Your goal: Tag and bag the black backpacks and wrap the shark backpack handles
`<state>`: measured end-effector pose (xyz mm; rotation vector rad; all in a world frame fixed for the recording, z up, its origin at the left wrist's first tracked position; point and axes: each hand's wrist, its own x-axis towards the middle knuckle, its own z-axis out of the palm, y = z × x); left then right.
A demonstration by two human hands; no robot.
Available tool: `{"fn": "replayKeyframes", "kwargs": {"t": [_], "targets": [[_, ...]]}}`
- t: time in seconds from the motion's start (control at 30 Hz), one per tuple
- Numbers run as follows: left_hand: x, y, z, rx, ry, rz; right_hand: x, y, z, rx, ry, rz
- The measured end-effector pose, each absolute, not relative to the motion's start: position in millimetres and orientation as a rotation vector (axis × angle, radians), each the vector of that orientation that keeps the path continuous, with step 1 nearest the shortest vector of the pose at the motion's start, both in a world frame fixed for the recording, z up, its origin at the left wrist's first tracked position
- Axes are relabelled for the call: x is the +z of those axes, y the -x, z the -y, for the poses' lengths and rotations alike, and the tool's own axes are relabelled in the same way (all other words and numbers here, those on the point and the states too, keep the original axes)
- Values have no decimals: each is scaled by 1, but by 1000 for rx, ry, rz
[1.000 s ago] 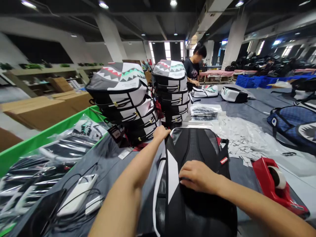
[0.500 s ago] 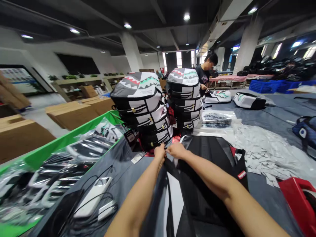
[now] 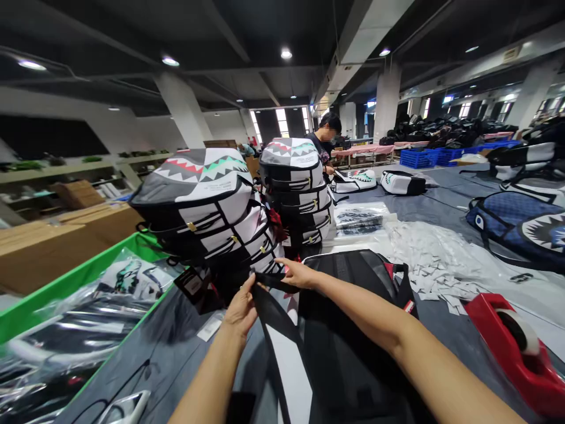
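Note:
A black backpack lies in front of me on the grey-covered table. One of its shoulder straps, black with a white section, runs up to my hands. My left hand is closed in a pinch on the strap's far end, thumb on top. To its right, my right hand grips the black webbing that stretches from that end, with its index finger pointing forward. Just beyond my hands stands a stack of black-and-white backpacks with shark-teeth tops. A second stack is behind it, to the right.
A green-edged bin of plastic-wrapped bags is at my left. On the right are a red tape dispenser, many white tags and a blue backpack. A co-worker stands across the table handling a bag.
My hands have moved apart, the left one toward me and leftward, and the webbing is now stretched between them. My view has turned right.

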<state>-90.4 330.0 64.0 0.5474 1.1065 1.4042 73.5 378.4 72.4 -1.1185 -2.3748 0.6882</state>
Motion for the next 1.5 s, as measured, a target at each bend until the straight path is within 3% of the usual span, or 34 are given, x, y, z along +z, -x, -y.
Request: {"fn": "replayKeyframes", "kwargs": {"t": [0.13, 0.27, 0.43, 0.57, 0.67, 0.8, 0.87, 1.0, 1.17, 1.3, 1.5], "targets": [[119, 75, -314, 1461, -726, -1065, 108, -84, -383, 568, 1024, 2370], [141, 52, -314, 1536, -802, -1063, 133, -113, -365, 389, 1082, 2251], [142, 27, -340, 1444, -749, -1156, 99, -161, -267, 706, 1155, 2573], [117, -14, -361, 1298, -1070, -1314, 80, -206, -173, 735, 1053, 2703], [90, -43, -368, 1198, -1263, -1406, 94, -261, -159, 792, 1008, 2444], [73, -62, -369, 1217, -1715, -1673, 94, -347, -217, 486, 1560, 1734], [73, -72, -368, 1175, -2177, -1755, 81, -373, -253, 514, 1832, 1437], [72, -117, -366, 904, -2688, -1301, 65, -373, -302, 804, 1883, 1204], [49, -178, -369, 759, -2588, -732, 87, -336, -304, 456, 1693, 1335], [31, -189, -364, 848, -2574, -659, 89, -315, -274, 132, 1576, 1672], [18, -182, -357, 987, -2555, -614, 94, -296, -230, 69, 1450, 1703]]}}
